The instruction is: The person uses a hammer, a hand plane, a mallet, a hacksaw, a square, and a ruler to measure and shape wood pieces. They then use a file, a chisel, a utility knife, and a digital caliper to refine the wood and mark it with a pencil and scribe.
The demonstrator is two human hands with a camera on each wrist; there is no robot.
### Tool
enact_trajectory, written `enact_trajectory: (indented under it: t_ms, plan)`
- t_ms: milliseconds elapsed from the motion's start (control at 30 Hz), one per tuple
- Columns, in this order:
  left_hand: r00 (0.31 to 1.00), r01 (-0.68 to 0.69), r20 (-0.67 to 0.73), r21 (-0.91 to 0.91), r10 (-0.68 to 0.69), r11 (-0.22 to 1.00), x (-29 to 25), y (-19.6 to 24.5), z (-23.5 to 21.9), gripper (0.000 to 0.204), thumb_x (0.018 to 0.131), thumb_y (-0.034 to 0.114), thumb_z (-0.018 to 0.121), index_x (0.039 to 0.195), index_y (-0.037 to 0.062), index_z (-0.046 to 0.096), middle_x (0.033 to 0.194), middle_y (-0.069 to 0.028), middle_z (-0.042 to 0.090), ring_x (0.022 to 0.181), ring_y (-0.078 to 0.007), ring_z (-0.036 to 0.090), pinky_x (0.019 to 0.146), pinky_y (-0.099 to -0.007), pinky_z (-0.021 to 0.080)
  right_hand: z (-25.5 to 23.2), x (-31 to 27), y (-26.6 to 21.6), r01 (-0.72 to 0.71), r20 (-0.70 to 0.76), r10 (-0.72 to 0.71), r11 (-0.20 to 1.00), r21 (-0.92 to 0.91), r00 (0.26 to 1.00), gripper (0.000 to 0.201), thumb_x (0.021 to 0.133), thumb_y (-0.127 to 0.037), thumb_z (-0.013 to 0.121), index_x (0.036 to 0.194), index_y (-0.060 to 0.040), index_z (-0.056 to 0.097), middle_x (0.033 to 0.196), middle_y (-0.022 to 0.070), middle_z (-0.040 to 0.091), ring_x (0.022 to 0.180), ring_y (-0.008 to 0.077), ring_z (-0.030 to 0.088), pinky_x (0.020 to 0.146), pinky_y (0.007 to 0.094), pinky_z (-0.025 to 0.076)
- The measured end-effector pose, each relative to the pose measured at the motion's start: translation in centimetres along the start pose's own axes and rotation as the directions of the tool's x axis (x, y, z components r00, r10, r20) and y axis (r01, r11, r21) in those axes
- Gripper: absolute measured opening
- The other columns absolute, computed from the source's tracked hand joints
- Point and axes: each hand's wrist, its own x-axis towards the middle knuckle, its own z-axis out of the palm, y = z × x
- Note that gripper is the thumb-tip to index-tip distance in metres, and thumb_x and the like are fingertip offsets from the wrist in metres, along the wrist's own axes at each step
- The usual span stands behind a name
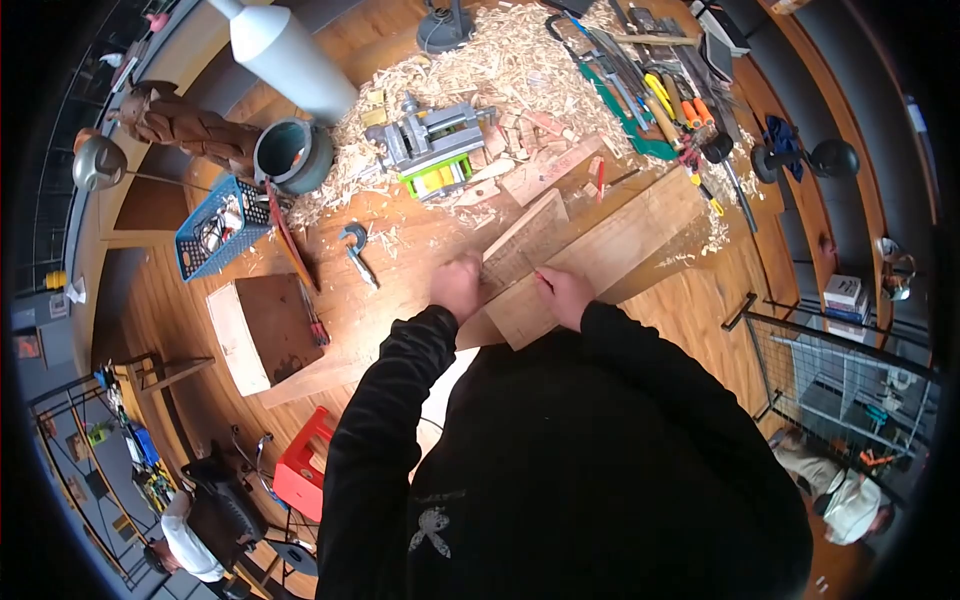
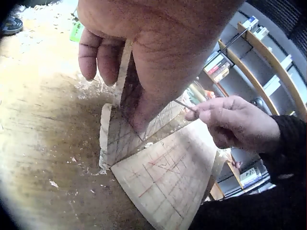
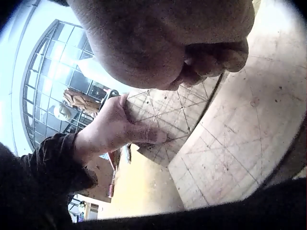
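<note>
My left hand grips the near end of a wooden board, thumb on its lined face and fingers on the far side. A wider, flat board lies along its right side; pencilled grid lines and red strokes mark this board's face in the left wrist view. Over these boards, my right hand pinches a thin, pencil-like stick between thumb and fingertips. In the right wrist view the right hand hides the stick, while the left thumb presses on the lined wood.
A grey vise stands beyond the boards amid wood shavings. Chisels and other hand tools lie back right. A clamp, blue basket and wooden block are at left. Two people appear at the lower edges.
</note>
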Motion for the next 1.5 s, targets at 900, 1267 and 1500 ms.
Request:
enact_trajectory:
  t_ms: [900, 1267, 1500]
  plan:
    - [0.998, -0.060, -0.015, 0.061, 0.061, 0.996, -0.2, 1.7, 0.3, 0.034, 0.068, 0.022, 0.077, 0.087, 0.0028, 0.056, 0.080, -0.0188, 0.065, 0.073, -0.0370, 0.065, 0.066, -0.0448, 0.054, 0.3, -2.1, 1.2, -0.064, -0.057, 0.070, 0.993, 0.095, 0.996, 0.020, 0.092, -0.025, 0.054, 0.090, -0.0057, 0.059, 0.082, 0.0187, 0.063, 0.079, 0.0394, 0.061, 0.068, 0.0467, 0.048]
    - [0.998, -0.038, -0.053, 0.116, 0.044, 0.993, -0.8, 2.1, 0.6, 0.032, 0.069, 0.022, 0.077, 0.085, 0.0034, 0.056, 0.079, -0.0190, 0.064, 0.071, -0.0374, 0.065, 0.065, -0.0457, 0.054, -1.8, -2.4, -0.1, -0.177, 0.048, 0.171, 0.967, 0.183, 0.984, 0.019, 0.087, -0.024, 0.056, 0.086, -0.0058, 0.063, 0.084, 0.0178, 0.064, 0.080, 0.0382, 0.062, 0.070, 0.0460, 0.048]
    - [0.996, -0.055, -0.060, 0.164, 0.066, 0.985, -1.0, 2.2, 1.1, 0.031, 0.068, 0.022, 0.076, 0.085, 0.0040, 0.057, 0.079, -0.0182, 0.063, 0.070, -0.0365, 0.065, 0.064, -0.0449, 0.054, -0.7, -3.5, 1.8, -0.064, -0.023, 0.066, 0.996, 0.058, 0.998, 0.020, 0.088, -0.026, 0.054, 0.088, -0.0085, 0.064, 0.085, 0.0161, 0.065, 0.083, 0.0377, 0.062, 0.072, 0.0477, 0.048]
